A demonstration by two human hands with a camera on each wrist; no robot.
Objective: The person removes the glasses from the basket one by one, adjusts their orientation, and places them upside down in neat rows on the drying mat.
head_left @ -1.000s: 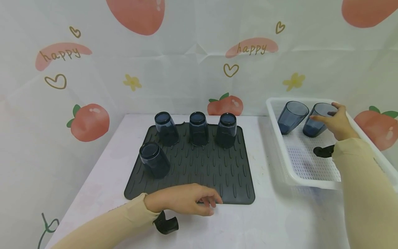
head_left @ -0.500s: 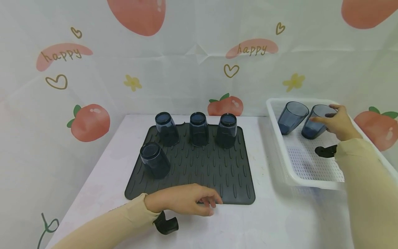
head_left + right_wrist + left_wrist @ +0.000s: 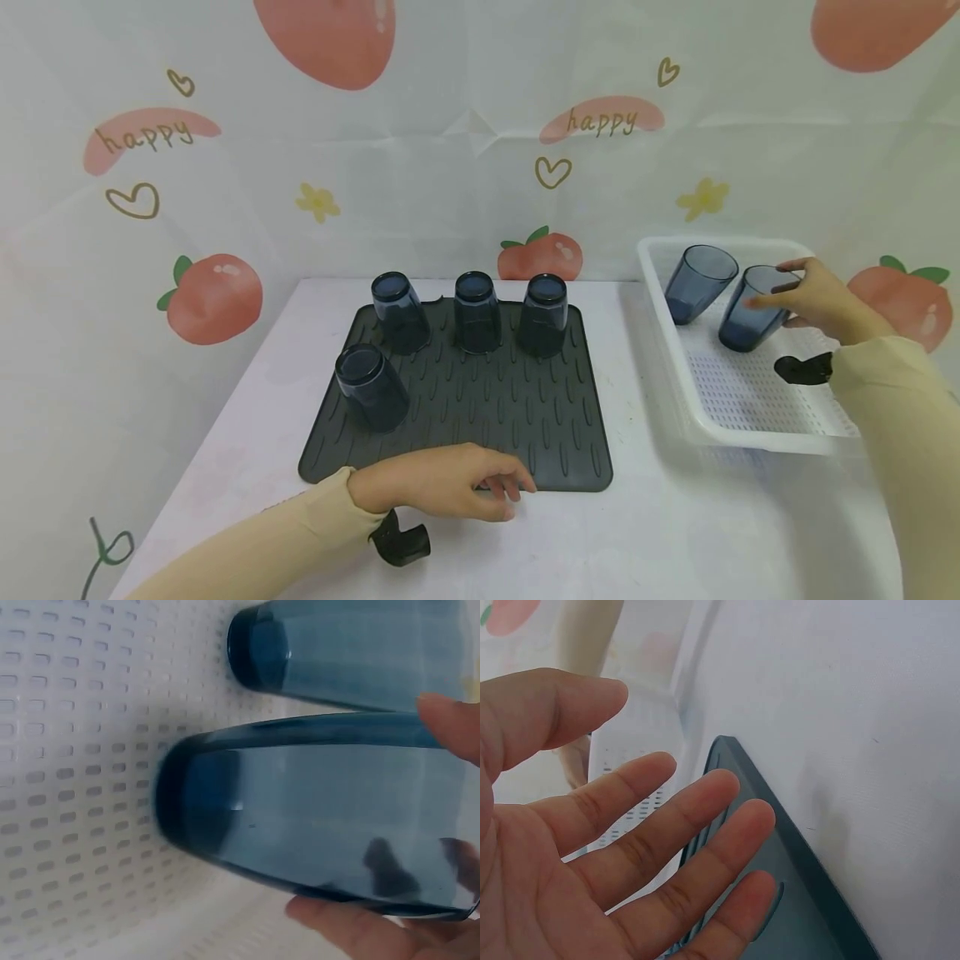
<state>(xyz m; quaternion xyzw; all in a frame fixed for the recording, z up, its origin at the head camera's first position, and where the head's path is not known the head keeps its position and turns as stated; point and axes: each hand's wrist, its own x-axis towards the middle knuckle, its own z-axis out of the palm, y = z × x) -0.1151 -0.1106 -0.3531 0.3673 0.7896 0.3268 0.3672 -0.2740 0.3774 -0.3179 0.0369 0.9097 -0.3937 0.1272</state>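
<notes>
In the white basket (image 3: 686, 392) at the right, my right hand (image 3: 821, 302) grips a blue glass (image 3: 300, 817) near its rim, thumb on one side and fingers on the other. That glass leans with its mouth up, its thick base low over the perforated floor. A second blue glass (image 3: 700, 283) leans beside it at the basket's far left corner. My left hand (image 3: 457, 481) hovers at the front edge of the dark drying mat (image 3: 480, 417), holding nothing. Its fingers (image 3: 682, 862) are relaxed and spread, above the mat's corner in the left wrist view.
Three upside-down glasses line the mat's back edge: a left one (image 3: 402, 312), a middle one (image 3: 477, 312) and a right one (image 3: 545, 317). Another upturned glass (image 3: 372, 387) stands at the mat's left. Behind the white table (image 3: 660, 517) hangs a fruit-printed sheet (image 3: 420, 175).
My right hand has shifted the gripped glass slightly toward me and to the left, away from the basket's back wall. The left hand has stayed in place.
</notes>
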